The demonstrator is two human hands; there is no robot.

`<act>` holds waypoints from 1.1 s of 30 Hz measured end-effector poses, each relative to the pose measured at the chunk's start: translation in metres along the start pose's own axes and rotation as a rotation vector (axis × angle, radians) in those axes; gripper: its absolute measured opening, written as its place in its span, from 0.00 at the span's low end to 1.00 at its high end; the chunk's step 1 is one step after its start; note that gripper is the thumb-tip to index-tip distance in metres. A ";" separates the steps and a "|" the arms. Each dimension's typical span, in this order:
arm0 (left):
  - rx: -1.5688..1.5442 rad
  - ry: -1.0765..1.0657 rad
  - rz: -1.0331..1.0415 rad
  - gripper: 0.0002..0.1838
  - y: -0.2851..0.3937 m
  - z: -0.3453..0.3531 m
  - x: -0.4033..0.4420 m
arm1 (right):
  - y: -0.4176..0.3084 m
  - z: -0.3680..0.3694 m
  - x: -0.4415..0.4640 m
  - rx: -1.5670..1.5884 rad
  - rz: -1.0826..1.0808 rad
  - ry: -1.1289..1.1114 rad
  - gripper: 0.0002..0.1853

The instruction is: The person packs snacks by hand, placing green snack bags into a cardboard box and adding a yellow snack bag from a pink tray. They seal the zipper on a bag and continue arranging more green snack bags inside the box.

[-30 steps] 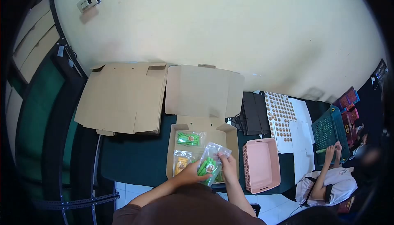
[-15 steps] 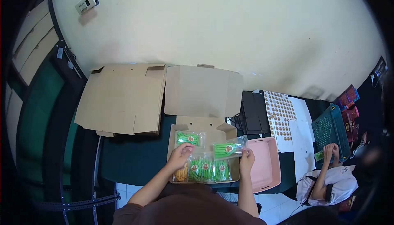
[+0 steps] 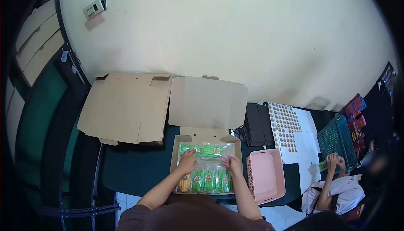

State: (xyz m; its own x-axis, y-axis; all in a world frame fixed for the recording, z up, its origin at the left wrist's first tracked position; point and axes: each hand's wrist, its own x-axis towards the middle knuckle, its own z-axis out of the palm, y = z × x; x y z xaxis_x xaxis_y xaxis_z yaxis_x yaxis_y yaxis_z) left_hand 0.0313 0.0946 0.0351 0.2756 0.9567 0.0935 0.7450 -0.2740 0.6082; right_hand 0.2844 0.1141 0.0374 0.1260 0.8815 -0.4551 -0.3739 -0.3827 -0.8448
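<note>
An open cardboard box [image 3: 238, 146] holds clear packets of green sticks and one packet of orange pieces [image 3: 184, 183] at its near left. My left hand [image 3: 187, 162] rests, fingers spread, over the upper left green packet [image 3: 188, 148]. At the box's right side, my right hand [image 3: 232, 164] has its fingers bent at the lower right corner of the upper right green packet [image 3: 213, 150]; whether it pinches the plastic is too small to tell. Several green packets [image 3: 209, 180] stand side by side along the near edge.
Flattened cardboard boxes [image 3: 122, 109] are stacked on the left. To the right are a pink basket [image 3: 269, 176], black folded items [image 3: 259, 124], a sticker sheet [image 3: 284, 125] and a green crate [image 3: 332, 138]. Beside the crate, a co-worker [image 3: 332, 193] handles a green packet.
The green packet that my right hand held above the box now lies in its upper right part. My left hand has moved slightly over the upper left packet. The whole view has shifted slightly.
</note>
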 end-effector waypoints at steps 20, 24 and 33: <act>0.130 -0.067 -0.041 0.28 0.020 0.002 -0.007 | -0.013 0.035 -0.039 -1.397 -0.397 0.122 0.31; 0.114 -0.170 0.124 0.31 0.045 0.005 -0.025 | 0.008 0.028 -0.032 -1.409 -0.436 -0.078 0.21; 0.252 -0.478 0.212 0.37 0.050 0.022 -0.050 | 0.014 0.035 -0.054 -1.357 -0.776 0.028 0.17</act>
State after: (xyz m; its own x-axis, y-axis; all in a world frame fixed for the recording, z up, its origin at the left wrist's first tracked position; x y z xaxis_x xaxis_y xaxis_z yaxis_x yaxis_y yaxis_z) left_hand 0.0679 0.0308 0.0432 0.6350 0.7436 -0.2093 0.7489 -0.5260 0.4031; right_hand 0.2396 0.0703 0.0599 -0.0902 0.9748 0.2039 0.8632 0.1787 -0.4722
